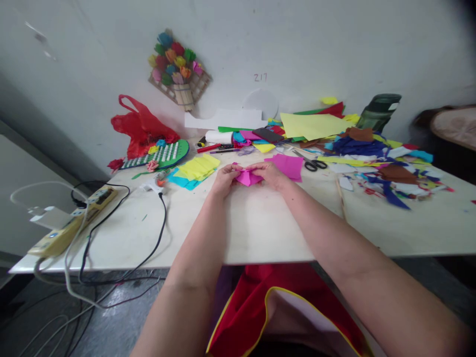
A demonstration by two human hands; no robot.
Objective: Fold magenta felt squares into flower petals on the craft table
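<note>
from where i stand, the left hand point(226, 179) has its fingers pinched on one side of a small piece of pink paper point(248, 178), and the right hand point(270, 174) grips the other side, thumb and fingers close together. the paper sits between the two hands, just above the near-middle of the white table point(260, 230). it shows creases and angled faces, so i'd judge some folding is done, but it doesn't look like a finished form; the fingers cover too much for me to tell which fold this is.

just beyond the right hand lies a stack of flat pink sheets point(290, 167), seemingly untouched. past the left hand, yellow sheets point(200, 167) lie partly over blue sheets point(183, 181), flat too, so by my reckoning most of the folding is left to do.

further right, the black-handled scissors point(315, 164) lie idle near a loose spread of paper scraps point(394, 181), which suggests plenty of cutting is done. off to the left, a few small paper flowers rest by a green board point(174, 154), in front of a red plastic bag point(139, 126). up on the wall hangs a bunch of colourful paper flowers point(174, 62), which looks complete.
</note>
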